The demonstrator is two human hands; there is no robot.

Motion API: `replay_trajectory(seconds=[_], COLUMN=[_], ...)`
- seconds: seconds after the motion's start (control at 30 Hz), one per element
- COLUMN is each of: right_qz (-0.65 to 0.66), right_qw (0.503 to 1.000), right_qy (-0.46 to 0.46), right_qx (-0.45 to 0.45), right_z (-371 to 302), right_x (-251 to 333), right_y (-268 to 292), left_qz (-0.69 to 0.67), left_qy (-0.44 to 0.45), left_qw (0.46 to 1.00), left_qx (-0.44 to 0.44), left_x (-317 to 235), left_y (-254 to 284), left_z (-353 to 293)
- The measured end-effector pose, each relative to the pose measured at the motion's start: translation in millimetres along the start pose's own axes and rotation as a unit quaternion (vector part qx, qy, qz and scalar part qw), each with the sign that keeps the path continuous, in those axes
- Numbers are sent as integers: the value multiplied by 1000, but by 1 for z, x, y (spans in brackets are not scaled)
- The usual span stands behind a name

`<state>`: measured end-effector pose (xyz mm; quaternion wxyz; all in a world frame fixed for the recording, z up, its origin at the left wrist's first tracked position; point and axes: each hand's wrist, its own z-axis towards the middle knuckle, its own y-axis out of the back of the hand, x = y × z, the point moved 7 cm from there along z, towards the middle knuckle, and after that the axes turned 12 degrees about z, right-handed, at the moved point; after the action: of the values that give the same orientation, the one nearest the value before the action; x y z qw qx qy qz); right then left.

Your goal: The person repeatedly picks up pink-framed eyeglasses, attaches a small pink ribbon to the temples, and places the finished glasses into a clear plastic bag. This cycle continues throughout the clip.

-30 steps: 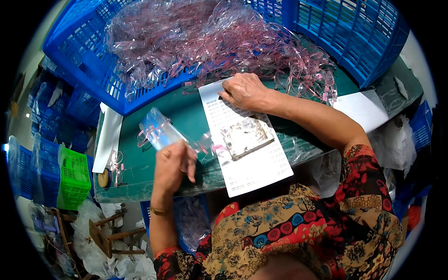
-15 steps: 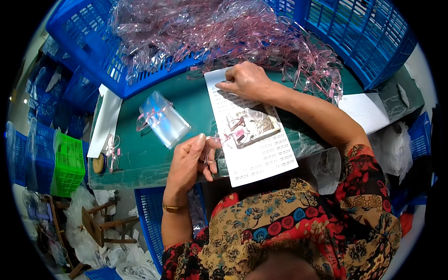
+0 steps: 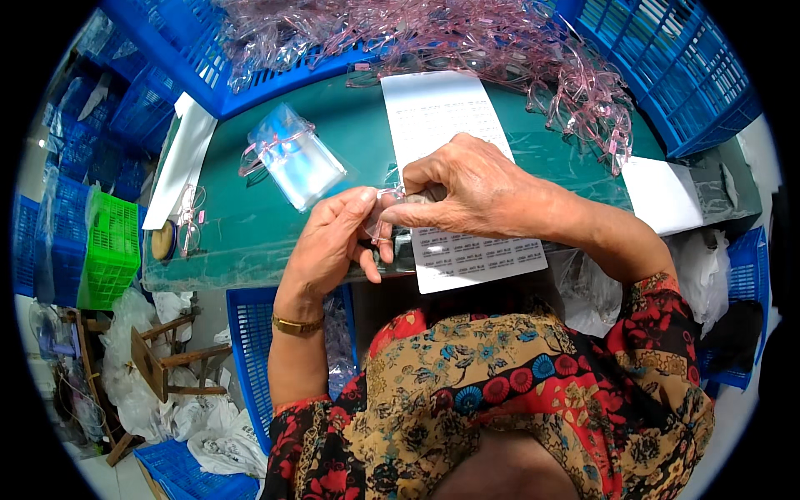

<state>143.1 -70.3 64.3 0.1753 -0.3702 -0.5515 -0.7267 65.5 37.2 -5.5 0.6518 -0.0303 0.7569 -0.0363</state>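
Note:
My left hand (image 3: 329, 237) pinches a clear pair of eyeglasses with pinkish parts (image 3: 377, 218) above the near edge of the table, its lower fingers curled beneath. My right hand (image 3: 475, 187) closes thumb and fingers on the same eyeglasses from the right; anything small between those fingertips is hidden. Under the right hand lies a white sheet of printed labels (image 3: 450, 104). To the left, a stack of clear plastic sleeves (image 3: 310, 173) rests on the table with pink eyeglasses (image 3: 283, 142) across its upper part. Another pair of eyeglasses (image 3: 190, 218) lies near the left edge.
A heap of pink eyeglasses in clear wrapping (image 3: 400, 33) spills from a blue crate (image 3: 196, 62) at the back. Another blue crate (image 3: 675, 75) stands at the back right. White paper (image 3: 662, 193) lies on the green table (image 3: 250, 258). A wooden stool (image 3: 171, 358) lies lower left.
My right hand has come down from the top of the label sheet to the eyeglasses in my left hand. The view has shifted slightly.

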Motion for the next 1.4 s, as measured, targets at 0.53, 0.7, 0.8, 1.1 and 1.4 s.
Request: replay_trajectory(seconds=[0.53, 0.7, 0.8, 1.1, 1.4], right_qz=[-57, -66, -58, -32, -69], right_qw=[996, 995, 995, 999, 996], right_qy=[26, 29, 37, -15, -2], right_qx=[-65, -67, -71, -38, -50], right_z=[-8, -8, -8, -5, -4], right_x=[3, 1, 1, 5, 2], right_y=[0, 1, 1, 2, 1], left_qz=[-15, -15, -13, -8, -13], left_qy=[11, 13, 10, 7, 8], left_qw=[1000, 1000, 1000, 1000, 1000], left_qx=[4, 4, 6, 6, 9], left_x=[4, 5, 5, 4, 4], left_y=[3, 3, 4, 3, 3], left_z=[1, 2, 2, 2, 2])
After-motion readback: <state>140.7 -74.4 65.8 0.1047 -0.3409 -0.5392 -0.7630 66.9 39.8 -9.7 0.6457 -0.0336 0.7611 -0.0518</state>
